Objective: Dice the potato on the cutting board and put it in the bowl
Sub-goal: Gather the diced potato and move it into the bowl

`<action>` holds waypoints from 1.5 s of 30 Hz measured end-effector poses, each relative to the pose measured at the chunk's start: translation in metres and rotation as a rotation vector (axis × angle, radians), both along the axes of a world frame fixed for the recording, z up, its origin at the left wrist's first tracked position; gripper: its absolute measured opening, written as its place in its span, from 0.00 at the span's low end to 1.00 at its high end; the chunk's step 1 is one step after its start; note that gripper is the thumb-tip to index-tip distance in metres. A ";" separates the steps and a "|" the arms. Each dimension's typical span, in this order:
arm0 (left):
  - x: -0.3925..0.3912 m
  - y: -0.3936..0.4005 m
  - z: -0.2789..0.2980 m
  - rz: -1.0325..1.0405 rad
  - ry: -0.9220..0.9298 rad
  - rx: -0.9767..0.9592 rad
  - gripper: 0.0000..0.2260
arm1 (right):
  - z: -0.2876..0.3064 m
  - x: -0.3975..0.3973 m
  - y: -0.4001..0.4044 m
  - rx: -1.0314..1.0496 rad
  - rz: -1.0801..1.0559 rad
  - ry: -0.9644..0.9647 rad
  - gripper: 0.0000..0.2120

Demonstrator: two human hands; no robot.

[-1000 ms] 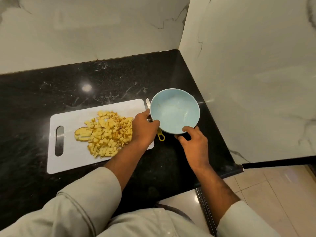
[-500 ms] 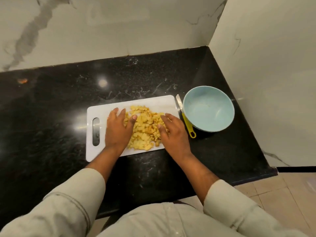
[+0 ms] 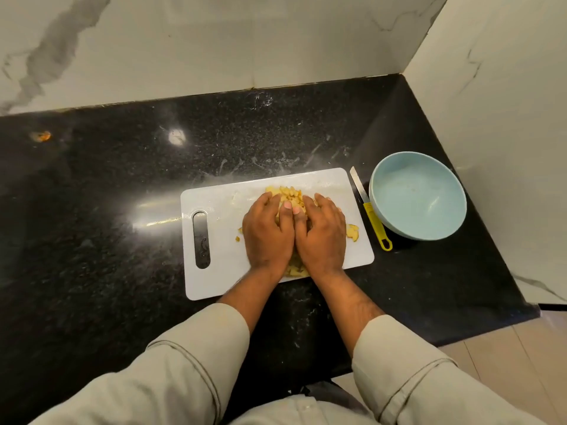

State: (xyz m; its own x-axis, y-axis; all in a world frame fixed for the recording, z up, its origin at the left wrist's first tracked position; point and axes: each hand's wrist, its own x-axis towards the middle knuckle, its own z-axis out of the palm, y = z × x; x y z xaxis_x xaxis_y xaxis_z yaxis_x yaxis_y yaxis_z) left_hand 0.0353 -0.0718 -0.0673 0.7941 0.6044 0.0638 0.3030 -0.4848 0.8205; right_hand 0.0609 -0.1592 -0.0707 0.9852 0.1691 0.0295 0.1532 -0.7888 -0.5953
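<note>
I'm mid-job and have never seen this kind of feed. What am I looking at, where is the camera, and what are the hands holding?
There is no machine here. A person works with bare hands, and the single camera sits on their head, looking forward and down, so the arms enter from the bottom. On the black counter lies a white cutting board. The left hand and right hand are cupped side by side around a pile of diced potato, apparently gathering it to scoop. A few pieces lie loose by the right hand. To the right of the board lies a yellow-handled knife, and beyond it stands a pale blue bowl with no potato in it yet.
</note>
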 end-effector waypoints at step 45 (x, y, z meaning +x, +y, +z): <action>0.128 -0.173 0.097 0.164 -0.138 -0.996 0.04 | 0.096 0.098 -0.127 1.357 -0.561 0.488 0.12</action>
